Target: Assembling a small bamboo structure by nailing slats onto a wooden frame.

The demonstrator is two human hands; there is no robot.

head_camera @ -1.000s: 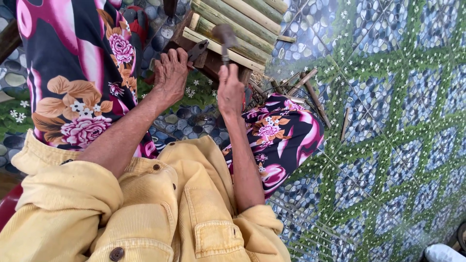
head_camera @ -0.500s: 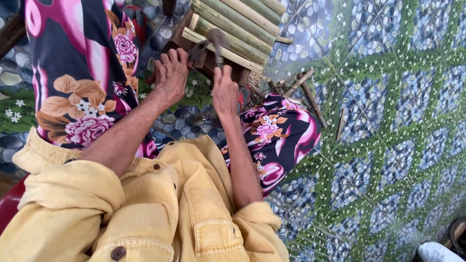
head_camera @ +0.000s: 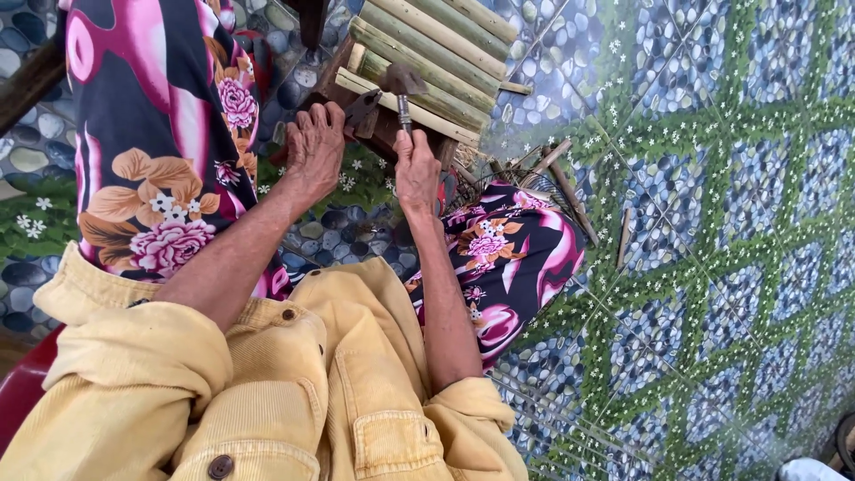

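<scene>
My right hand (head_camera: pixel 416 167) is closed around the handle of a hammer (head_camera: pixel 403 87), whose dark head sits against the near edge of a frame of bamboo slats (head_camera: pixel 436 44). My left hand (head_camera: pixel 313 147) rests beside it on the frame's dark wooden edge, its fingers pinching a small dark piece (head_camera: pixel 363 109) just left of the hammer head. Whether that piece is a nail or a wedge cannot be made out. Both forearms reach forward from rolled yellow sleeves.
My knees, in a flowered purple and black cloth (head_camera: pixel 169 151), flank the frame. Loose bamboo sticks (head_camera: pixel 570 191) lie on the floor at the right. The floor is a pebble-and-green patterned sheet (head_camera: pixel 712 223). A dark wooden leg (head_camera: pixel 310 18) stands at the top.
The hammer head has come down a little onto the frame's edge, and my right hand has lowered with it. My left hand keeps its place.
</scene>
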